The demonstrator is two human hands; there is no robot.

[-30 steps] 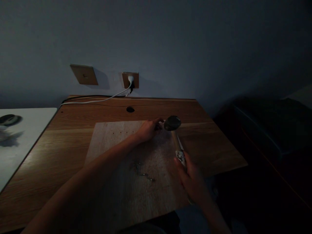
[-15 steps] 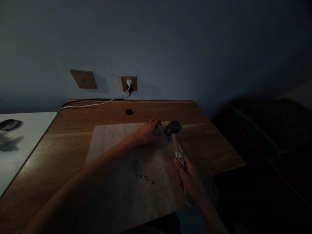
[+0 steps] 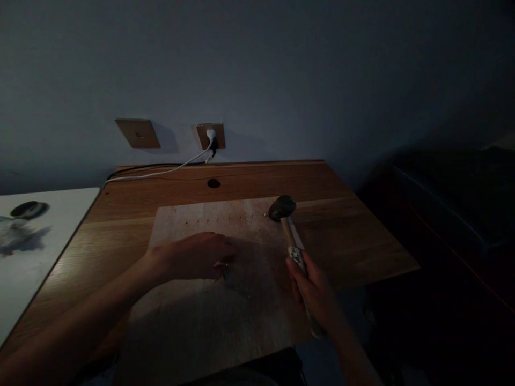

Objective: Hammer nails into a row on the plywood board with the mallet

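Observation:
My right hand [image 3: 311,284] is wrapped round the handle of a hammer [image 3: 282,208], whose dark head rests over the far right part of a pale board [image 3: 169,305]. Beside the hammer head, a small shiny nail [image 3: 265,214] sticks up at the right end of a row of small dark dots, which look like nail heads. My left hand [image 3: 205,254] is low over the middle of the board, its fingertips pinched at a thin shiny nail [image 3: 224,264]. Several loose nails [image 3: 243,293] lie just below those fingers, dim and partly shadowed.
The board lies on a wooden desk [image 3: 341,236] with a round cable hole [image 3: 213,183]. A white cable [image 3: 161,174] and a black one run to a wall socket [image 3: 211,136]. On the left, a white table [image 3: 76,209] holds a dark round object [image 3: 30,209].
My left hand has drawn back from beside the hammer head to the loose nails, uncovering the upright nail and more of the row. My right hand still holds the hammer in nearly the same place.

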